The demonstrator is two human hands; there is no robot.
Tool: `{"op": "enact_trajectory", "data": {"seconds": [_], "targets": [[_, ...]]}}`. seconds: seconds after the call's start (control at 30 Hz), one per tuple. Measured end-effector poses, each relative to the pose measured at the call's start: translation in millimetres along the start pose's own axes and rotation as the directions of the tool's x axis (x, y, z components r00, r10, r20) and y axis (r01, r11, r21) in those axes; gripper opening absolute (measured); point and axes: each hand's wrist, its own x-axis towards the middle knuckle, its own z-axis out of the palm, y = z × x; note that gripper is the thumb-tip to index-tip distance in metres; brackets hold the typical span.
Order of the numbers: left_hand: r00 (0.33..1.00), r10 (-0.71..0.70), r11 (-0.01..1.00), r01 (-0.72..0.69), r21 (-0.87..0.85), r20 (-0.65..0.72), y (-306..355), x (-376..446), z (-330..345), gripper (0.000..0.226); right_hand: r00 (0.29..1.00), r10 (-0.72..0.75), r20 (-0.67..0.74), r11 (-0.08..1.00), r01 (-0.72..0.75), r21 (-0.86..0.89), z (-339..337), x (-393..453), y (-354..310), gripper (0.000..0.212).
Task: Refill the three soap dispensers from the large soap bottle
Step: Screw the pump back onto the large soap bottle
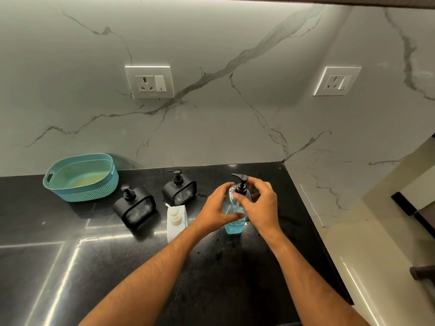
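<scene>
Two forearms enter from the lower edge of the view, both bare to the frame edge with no sleeve showing. Fine hair is visible along each forearm. The left hand (217,208) and right hand (260,203) are bare.

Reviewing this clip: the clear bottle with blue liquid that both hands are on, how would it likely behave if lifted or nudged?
The clear bottle looks rigid, probably keeping its shape under the left hand and right hand. Blue liquid fills only its lower part, so moderate weight sits low. Tall with a narrow base, it could tip if nudged near the black pump.
</scene>
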Motion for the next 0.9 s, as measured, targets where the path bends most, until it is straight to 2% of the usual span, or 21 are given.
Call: {"op": "enact_trajectory", "data": {"seconds": [0.23,0.47,0.7,0.9], "targets": [[1.000,-0.009,1.000,0.008,0.008,0.006,-0.7,1.0,1.2,0.089,0.999,0.009,-0.046,1.000,-0.009,-0.016,1.4,1.8,-0.6,0.042],[1.000,-0.003,1.000,0.003,-0.003,-0.007,-1.5,0.3,0.5,0.086,0.999,-0.033,-0.009,0.999,0.033,0.000,0.3,-0.9,2.2,0.049],[1.000,-0.001,1.000,0.001,-0.008,-0.003,-0.6,-0.1,0.2,0.087,0.998,-0.028,-0.054,0.999,0.027,-0.026,2.0,2.9,-1.1,0.037],[1.000,-0.007,1.000,0.007,-0.006,0.006,0.0,-0.3,-0.5,0.086,0.999,-0.034,-0.035,0.999,0.034,-0.003,1.4,5.0,-0.5,0.042]]}}
